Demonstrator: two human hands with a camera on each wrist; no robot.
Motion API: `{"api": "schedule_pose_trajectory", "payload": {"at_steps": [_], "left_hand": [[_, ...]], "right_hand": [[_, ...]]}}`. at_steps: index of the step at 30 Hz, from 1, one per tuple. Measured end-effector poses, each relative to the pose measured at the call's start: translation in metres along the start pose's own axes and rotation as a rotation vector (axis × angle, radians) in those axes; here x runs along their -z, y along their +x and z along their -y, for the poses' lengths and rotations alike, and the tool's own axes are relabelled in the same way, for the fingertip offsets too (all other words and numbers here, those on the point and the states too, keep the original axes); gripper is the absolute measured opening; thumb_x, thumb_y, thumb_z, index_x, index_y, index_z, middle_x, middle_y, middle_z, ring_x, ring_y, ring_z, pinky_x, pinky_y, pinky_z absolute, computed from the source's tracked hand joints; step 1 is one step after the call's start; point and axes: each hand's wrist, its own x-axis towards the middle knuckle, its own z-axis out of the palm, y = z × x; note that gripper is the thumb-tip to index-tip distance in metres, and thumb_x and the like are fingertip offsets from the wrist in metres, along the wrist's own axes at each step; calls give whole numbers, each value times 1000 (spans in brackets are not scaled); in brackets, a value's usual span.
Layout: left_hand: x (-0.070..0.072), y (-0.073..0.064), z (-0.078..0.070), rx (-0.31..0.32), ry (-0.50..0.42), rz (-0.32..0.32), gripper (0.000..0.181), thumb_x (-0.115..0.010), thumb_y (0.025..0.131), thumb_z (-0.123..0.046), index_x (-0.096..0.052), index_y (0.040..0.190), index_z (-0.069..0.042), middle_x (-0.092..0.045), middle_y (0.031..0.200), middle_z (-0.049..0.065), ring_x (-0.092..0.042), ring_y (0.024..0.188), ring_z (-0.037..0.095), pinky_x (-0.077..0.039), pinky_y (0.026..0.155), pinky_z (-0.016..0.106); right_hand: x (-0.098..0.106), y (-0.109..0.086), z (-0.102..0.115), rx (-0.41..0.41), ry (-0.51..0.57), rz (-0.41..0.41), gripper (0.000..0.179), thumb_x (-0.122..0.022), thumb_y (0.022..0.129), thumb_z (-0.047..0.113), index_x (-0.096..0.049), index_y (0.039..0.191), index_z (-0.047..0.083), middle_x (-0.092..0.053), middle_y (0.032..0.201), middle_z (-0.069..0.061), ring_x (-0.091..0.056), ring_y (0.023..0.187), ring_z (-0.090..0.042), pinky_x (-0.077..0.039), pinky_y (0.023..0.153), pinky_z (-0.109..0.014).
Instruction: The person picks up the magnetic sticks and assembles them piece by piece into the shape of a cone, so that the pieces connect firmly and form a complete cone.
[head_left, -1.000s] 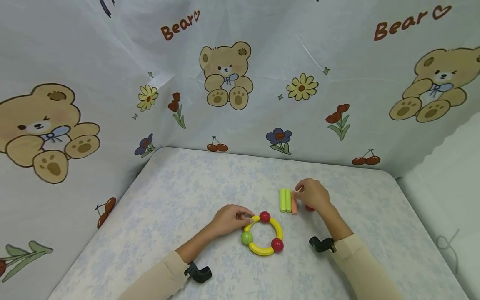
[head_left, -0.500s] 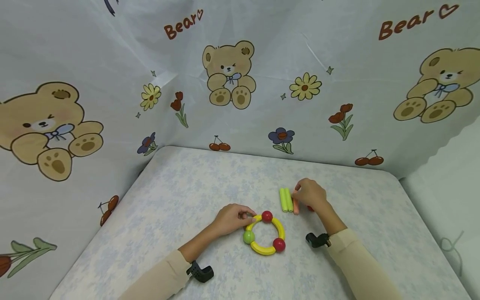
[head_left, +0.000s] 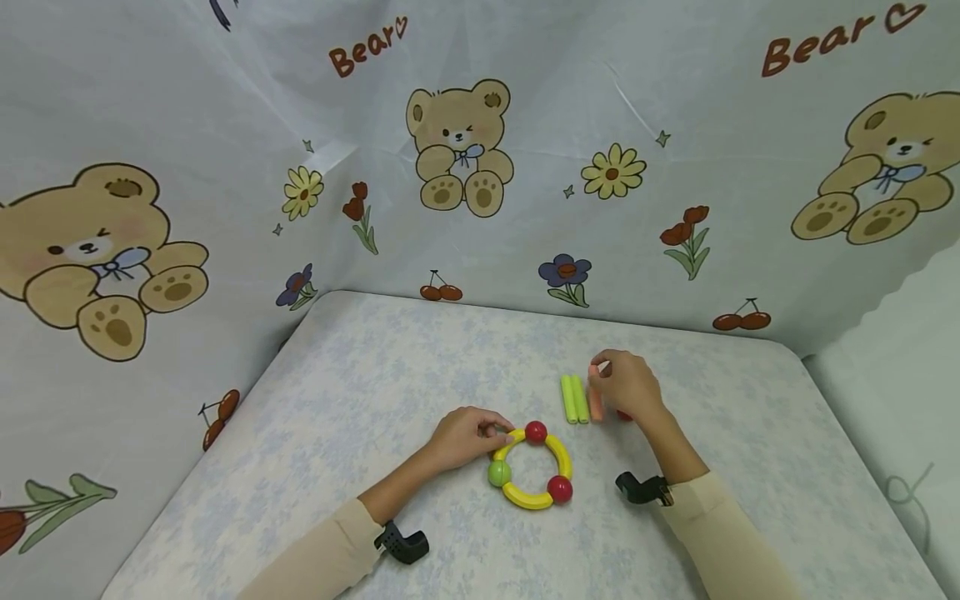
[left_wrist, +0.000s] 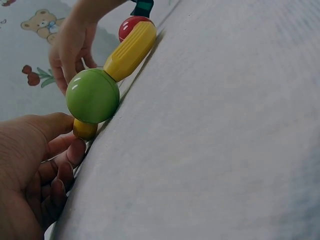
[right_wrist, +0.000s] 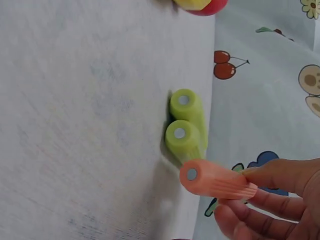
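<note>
My left hand (head_left: pixel 463 437) pinches one yellow curved bar (left_wrist: pixel 85 129) of a ring, right beside its green ball (left_wrist: pixel 93 96). The ring is made of yellow curved bars (head_left: pixel 527 499) joined by the green ball and two red balls (head_left: pixel 559 488), and it lies flat on the table. Between thumb and fingers, my right hand (head_left: pixel 632 385) pinches an orange magnetic rod (right_wrist: pixel 215 179), which is raised a little with a shadow beneath it. Next to it, two lime-green rods (right_wrist: pixel 184 137) lie side by side, their silver end discs showing in the right wrist view.
A red ball (head_left: pixel 624 415) sits partly hidden under my right hand. The table (head_left: pixel 420 358) has a pale blue mottled top. Behind it hangs a bear-print cloth (head_left: pixel 510 250), and a thin cord (head_left: pixel 909 500) shows at the far right.
My right hand has taken the orange rod slightly up and back from its place by the green rods. The left hand stays on the ring; the head view shifts a little.
</note>
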Motion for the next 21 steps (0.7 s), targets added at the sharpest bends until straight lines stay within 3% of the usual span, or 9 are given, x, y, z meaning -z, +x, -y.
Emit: {"api": "schedule_pose_trajectory", "payload": {"at_steps": [8,11,21], "left_hand": [[0,0,-1,9,-1,-4,18,-73,95,-37,-79,108,-25,-65,73,-17,-54,58,5,-41,53,22],[0,0,-2,14,0,-6,18,-73,95,-36,-79,108,-25,-64,74,-18,-55,59,5,-42,54,22],[1,0,-1,22,-15,-5,17,-74,94,-35,-79,107,-25,-65,72,-16,-53,57,4,-40,52,21]], "right_hand": [[-3,-17,3,167,149,-127,29,-71,95,13,-69,121,2,-73,100,-16,-69,89,-33,-59,75,-47],[-5,-23,8,207,202,-151,29,-73,94,11,-70,121,2,-74,101,-16,-71,88,-32,-60,74,-46],[-9,-38,27,284,385,-90,27,-77,91,9,-73,118,7,-75,101,-9,-72,85,-23,-59,71,-27]]}}
